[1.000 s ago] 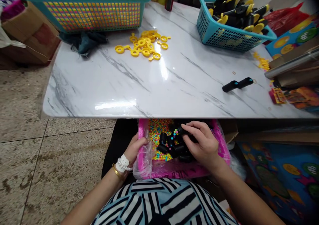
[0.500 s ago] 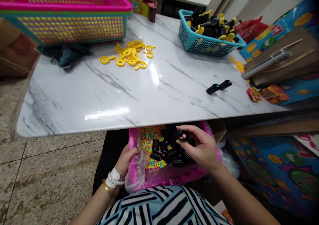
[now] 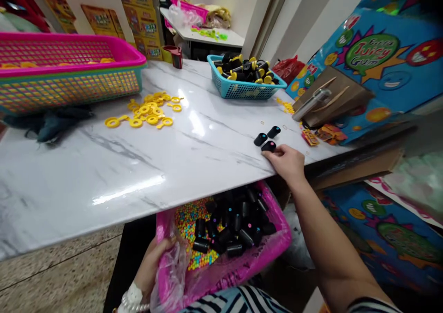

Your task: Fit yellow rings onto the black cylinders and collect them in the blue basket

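My right hand (image 3: 288, 161) is at the table's front edge, fingers closed on a small black bottle (image 3: 268, 146) with a pink dot on its end. Just beyond it, two more black bottles (image 3: 260, 139) with blue dots stand on the marble-patterned table (image 3: 207, 165). On my lap is a pink basket (image 3: 277, 248) lined with clear plastic. It holds colourful little balls (image 3: 192, 216) and many black bottles (image 3: 246, 237). My left hand (image 3: 155, 257) grips this basket's left rim, the thumb over the edge.
Yellow ring-shaped pieces (image 3: 150, 110) lie in a pile at the table's middle left. A blue basket (image 3: 242, 91) of black bottles with yellow parts stands at the back. Stacked baskets (image 3: 138, 68) and a dark cloth (image 3: 51, 123) are left; a brown paper bag (image 3: 341, 100) is right.
My right hand has lifted the black bottle from above the pink basket up to the tabletop, beside the two bottles there. My left hand still holds the basket rim. The view has tilted up and right.
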The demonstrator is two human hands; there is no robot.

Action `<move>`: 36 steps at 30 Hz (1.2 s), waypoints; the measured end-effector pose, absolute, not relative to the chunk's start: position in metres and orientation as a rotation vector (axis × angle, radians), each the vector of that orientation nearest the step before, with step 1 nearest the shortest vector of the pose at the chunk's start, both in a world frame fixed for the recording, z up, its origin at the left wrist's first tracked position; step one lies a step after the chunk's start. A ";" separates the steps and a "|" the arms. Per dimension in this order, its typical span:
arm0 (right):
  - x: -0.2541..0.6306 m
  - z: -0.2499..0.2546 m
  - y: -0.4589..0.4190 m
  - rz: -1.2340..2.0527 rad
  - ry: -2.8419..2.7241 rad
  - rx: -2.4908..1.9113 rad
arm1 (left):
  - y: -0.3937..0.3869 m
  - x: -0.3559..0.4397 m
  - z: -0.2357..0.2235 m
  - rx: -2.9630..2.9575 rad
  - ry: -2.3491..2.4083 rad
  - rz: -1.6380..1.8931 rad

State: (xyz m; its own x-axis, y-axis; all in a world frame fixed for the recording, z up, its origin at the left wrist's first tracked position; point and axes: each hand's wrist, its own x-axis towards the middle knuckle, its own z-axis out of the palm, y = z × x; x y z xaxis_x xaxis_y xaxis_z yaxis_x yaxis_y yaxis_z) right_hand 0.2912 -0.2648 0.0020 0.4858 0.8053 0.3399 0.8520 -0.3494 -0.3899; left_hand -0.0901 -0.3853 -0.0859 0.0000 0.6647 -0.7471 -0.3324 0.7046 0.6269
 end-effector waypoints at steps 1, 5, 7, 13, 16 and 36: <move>0.294 0.003 -0.262 -0.156 -1.367 -2.252 | -0.385 -0.089 -0.084 0.314 1.360 0.805; 0.268 0.001 -0.286 -0.267 -1.494 -2.142 | -0.388 -0.089 -0.083 0.340 1.300 0.791; 0.235 -0.002 -0.313 -0.188 -1.697 -1.936 | -0.390 -0.090 -0.085 0.342 1.264 0.802; 0.131 -0.019 -0.356 0.314 -2.660 -1.125 | -0.398 -0.091 -0.088 0.404 1.158 0.831; 0.113 -0.035 -0.343 0.384 -3.044 -0.899 | -0.402 -0.091 -0.090 0.410 1.101 0.850; 0.122 -0.053 -0.323 1.781 -2.128 -1.065 | -0.400 -0.093 -0.096 0.438 1.114 0.888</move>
State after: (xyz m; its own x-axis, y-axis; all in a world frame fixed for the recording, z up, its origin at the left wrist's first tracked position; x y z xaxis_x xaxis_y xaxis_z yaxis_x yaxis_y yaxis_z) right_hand 0.1222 -0.3232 -0.0532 -0.7307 0.6102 -0.3061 0.4089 0.0321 -0.9120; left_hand -0.0934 -0.4001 -0.0960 0.1597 0.7958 -0.5841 -0.3916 0.5942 0.7025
